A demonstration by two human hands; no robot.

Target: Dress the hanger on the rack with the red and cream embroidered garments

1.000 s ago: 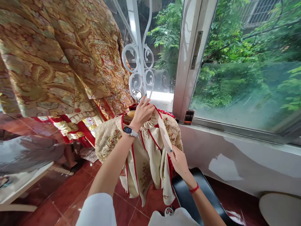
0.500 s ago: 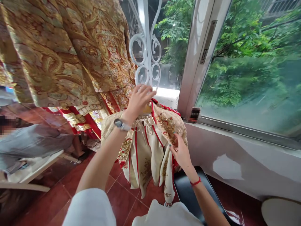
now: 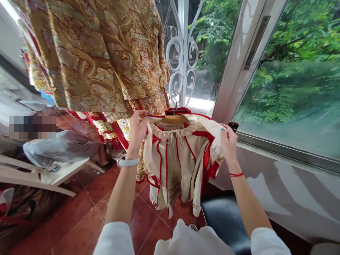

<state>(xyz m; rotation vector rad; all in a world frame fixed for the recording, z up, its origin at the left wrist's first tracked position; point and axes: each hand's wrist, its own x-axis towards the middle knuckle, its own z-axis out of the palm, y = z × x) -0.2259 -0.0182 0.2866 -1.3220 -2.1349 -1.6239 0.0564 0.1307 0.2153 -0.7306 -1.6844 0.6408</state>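
Observation:
A cream embroidered jacket [image 3: 206, 124] with red edging hangs on a wooden hanger [image 3: 171, 119] with metal hooks. Its two front edges are pulled wide apart, so the pale inside shows. Within it hangs a cream skirt [image 3: 172, 159] with red stripes and a tied drawstring at its gathered waist. My left hand [image 3: 137, 129] is closed on the jacket's left front edge, thumb against fingers. On the other side my right hand [image 3: 228, 141] pinches the right front edge. Gold embroidery shows at the lower left of the jacket.
Gold brocade garments [image 3: 106, 60] hang at the upper left. A white scrolled grille [image 3: 182, 53] and a window frame [image 3: 231, 63] stand behind. A phone [image 3: 233, 126] rests on the sill. A black seat [image 3: 224, 216] is below; a person [image 3: 66, 147] sits at left.
Both hands have moved apart and now hold the jacket's front edges spread wide. The hanger and the skirt's waist have come into fuller view. The camera view has shifted left.

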